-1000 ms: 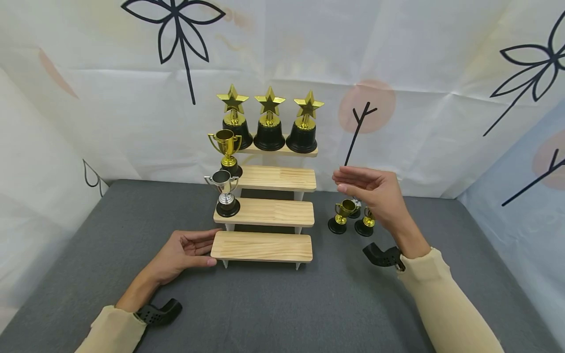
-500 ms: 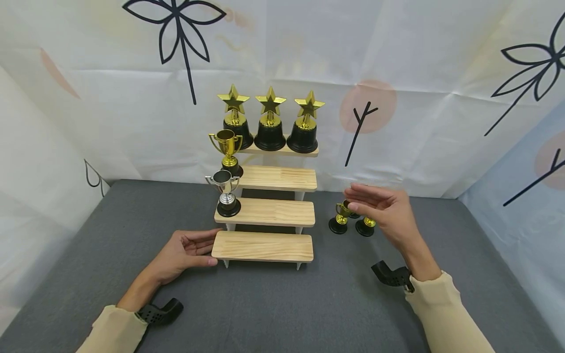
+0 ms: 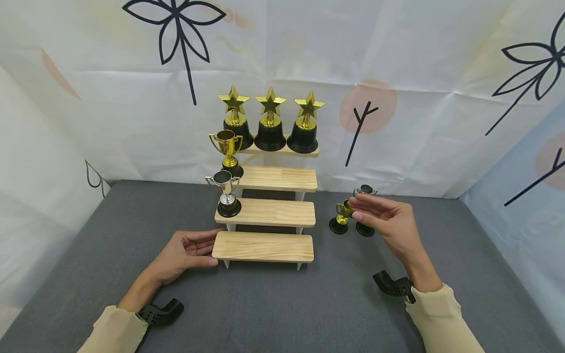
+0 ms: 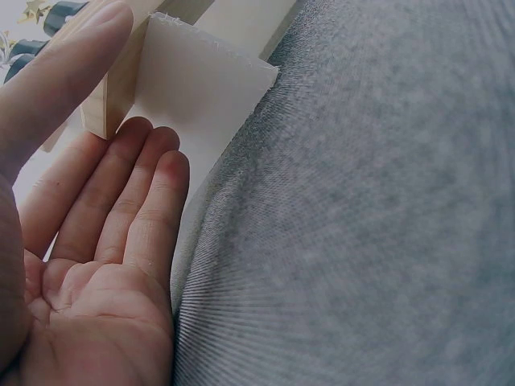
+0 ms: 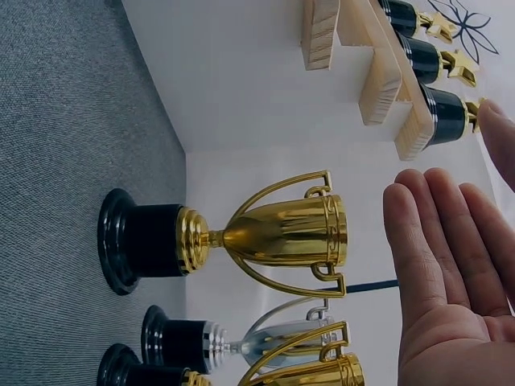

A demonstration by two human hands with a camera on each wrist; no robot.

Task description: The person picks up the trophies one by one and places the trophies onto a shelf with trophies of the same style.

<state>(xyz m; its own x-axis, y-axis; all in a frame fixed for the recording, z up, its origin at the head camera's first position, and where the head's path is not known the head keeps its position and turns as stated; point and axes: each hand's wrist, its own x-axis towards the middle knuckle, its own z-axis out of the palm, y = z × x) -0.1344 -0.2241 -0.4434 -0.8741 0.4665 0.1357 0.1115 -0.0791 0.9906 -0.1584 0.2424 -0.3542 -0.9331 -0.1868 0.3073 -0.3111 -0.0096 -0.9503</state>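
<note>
My left hand (image 3: 184, 256) rests at the left end of a wooden tiered stand (image 3: 265, 246); in the left wrist view its straight fingertips reach the end of a step (image 4: 121, 100) beside a white leg (image 4: 181, 76). Out to the right, my right hand (image 3: 388, 220) hovers with straight fingers, holding nothing. Below and beyond it are a gold cup trophy (image 3: 342, 214), a second gold cup trophy (image 5: 322, 368) mostly hidden in the head view, and a silver cup trophy (image 3: 366, 189). All three stand upright on the grey table in the right wrist view.
Three star trophies (image 3: 270, 120) line the top step. One gold cup trophy (image 3: 229, 147) occupies the left end of the step below, and a silver cup trophy (image 3: 227, 191) the left of the one under that. A white printed cloth (image 3: 300, 54) hangs behind.
My right hand has shifted right and toward me, first over the small cups, then lower. The silver cup's rim has come into view behind it. My left hand has stayed put.
</note>
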